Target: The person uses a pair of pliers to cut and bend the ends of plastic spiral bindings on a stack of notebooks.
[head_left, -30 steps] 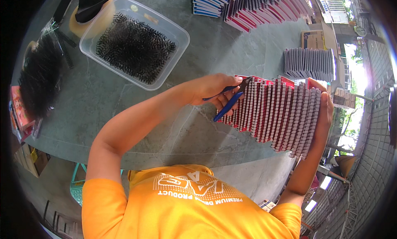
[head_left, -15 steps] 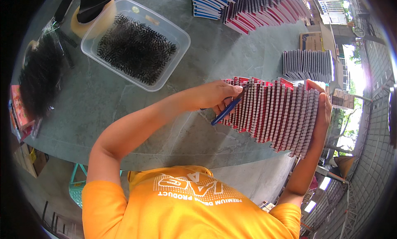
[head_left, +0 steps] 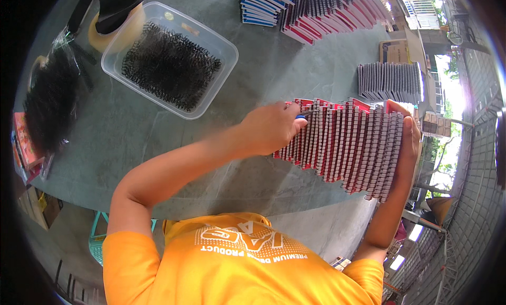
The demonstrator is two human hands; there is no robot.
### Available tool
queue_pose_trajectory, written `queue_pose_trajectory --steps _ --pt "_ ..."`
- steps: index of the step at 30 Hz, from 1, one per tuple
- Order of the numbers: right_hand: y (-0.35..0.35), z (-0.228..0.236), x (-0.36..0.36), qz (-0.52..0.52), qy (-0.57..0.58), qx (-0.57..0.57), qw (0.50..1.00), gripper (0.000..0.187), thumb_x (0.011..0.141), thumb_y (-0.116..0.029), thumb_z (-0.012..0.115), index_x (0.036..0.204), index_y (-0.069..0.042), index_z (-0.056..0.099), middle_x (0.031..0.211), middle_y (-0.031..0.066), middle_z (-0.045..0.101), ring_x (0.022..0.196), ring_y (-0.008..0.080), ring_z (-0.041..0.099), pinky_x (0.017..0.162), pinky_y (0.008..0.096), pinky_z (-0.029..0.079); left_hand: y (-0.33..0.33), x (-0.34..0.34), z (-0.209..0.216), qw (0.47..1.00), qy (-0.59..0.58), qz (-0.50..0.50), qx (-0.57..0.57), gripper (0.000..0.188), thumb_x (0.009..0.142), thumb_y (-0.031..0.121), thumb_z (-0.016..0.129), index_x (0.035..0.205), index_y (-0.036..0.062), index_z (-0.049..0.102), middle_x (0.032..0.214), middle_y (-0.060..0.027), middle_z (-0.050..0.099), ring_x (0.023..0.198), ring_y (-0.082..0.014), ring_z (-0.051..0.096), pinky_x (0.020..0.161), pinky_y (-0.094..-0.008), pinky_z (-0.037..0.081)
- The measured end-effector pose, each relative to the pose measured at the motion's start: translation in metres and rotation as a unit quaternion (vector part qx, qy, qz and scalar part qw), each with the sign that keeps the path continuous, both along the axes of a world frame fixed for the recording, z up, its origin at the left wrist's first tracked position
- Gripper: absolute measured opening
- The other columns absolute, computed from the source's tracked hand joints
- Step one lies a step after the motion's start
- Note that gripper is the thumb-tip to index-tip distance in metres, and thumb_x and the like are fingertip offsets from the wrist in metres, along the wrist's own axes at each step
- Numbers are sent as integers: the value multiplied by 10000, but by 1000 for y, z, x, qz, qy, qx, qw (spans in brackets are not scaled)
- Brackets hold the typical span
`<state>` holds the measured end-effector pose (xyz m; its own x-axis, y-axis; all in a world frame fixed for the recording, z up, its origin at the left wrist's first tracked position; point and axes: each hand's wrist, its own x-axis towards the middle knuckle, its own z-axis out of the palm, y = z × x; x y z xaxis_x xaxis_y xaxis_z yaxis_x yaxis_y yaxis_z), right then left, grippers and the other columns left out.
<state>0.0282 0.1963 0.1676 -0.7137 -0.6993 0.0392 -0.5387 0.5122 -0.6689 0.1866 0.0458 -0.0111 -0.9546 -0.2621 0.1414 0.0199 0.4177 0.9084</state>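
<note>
A long row of red wire-bound notebooks (head_left: 342,144) stands on the table with the white wire spines turned up toward me. My right hand (head_left: 410,139) is wrapped round the row's right end and holds it. Closed around blue-handled pliers, my left hand (head_left: 271,128) is at the upper left part of the row. Only a bit of blue and the metal tip of the pliers (head_left: 303,115) shows beside the thumb; the palm side and the handles are hidden. The tip lies against the spines near the far edge.
A clear plastic tub (head_left: 224,86) of black coils (head_left: 168,68) is at the far left, beside a tape roll (head_left: 103,39). Bagged black coils (head_left: 50,104) lie farther left. Stacked notebooks (head_left: 337,12) and a grey-spined stack (head_left: 390,82) stand at the far side, near a cardboard box (head_left: 395,52).
My left hand has turned over, so its back now faces up and the blue handles are covered. My right hand has stayed at the row's end.
</note>
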Motion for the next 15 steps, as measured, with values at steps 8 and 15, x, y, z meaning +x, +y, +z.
queue_pose_trajectory --steps 8,15 --pt "3 0 0 -12 -17 -4 1000 562 898 -513 430 1112 -18 589 876 33 630 743 66 571 690 203 458 -29 -18 10 792 -175 -222 541 496 919 455 381 888 -4 564 819 -153 625 697 -257 644 617 -378 525" --pt "3 1 -1 -7 -14 -5 1000 568 897 -517 428 1113 -17 588 877 39 633 746 74 579 693 212 466 -13 -28 5 989 49 -92 -105 355 925 332 386 930 11 537 886 -211 590 812 -351 605 661 -430 486"
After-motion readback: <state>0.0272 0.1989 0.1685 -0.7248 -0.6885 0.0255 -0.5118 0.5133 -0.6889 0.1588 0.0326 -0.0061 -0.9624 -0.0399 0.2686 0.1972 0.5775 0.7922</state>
